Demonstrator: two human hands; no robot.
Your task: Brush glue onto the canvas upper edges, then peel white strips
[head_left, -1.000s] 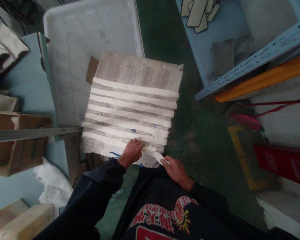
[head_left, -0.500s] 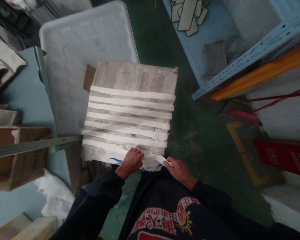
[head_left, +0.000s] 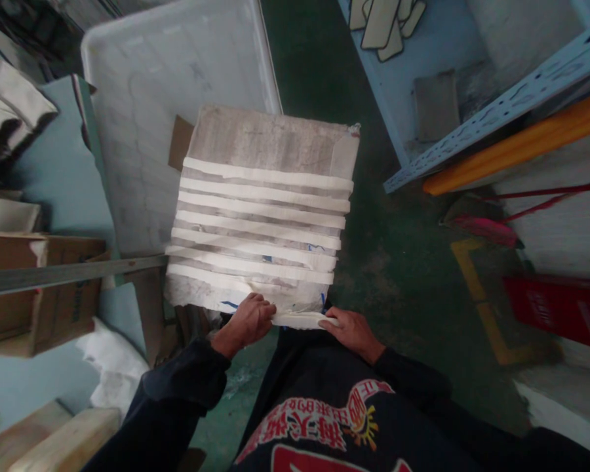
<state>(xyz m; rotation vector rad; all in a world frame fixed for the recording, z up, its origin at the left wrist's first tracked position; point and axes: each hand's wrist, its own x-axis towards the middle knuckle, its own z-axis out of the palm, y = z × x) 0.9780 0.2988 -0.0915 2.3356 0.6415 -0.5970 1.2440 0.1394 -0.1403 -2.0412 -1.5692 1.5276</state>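
A worn greyish board (head_left: 270, 141) lies in front of me, with several cream strips (head_left: 265, 193) laid across it in roughly parallel rows. At its near edge, one more cream strip (head_left: 299, 320) stretches between my two hands. My left hand (head_left: 246, 321) is closed on the strip's left part, over the board's near edge. Gripping the right end between thumb and fingers is my right hand (head_left: 354, 333), just off the board's near right corner. Blue marks show on the board between the rows.
A large whitish plastic tub (head_left: 132, 85) stands behind the board. At left are a cardboard box (head_left: 69, 288) and a grey bar (head_left: 78, 275). A blue metal shelf (head_left: 476, 124) at upper right holds cream dark-edged pieces (head_left: 383, 26). An orange beam (head_left: 521, 144) runs alongside.
My left hand has moved slightly left and away from the rows. The strip between my hands, looped before, is now drawn straight along the near edge. The view has shifted slightly.
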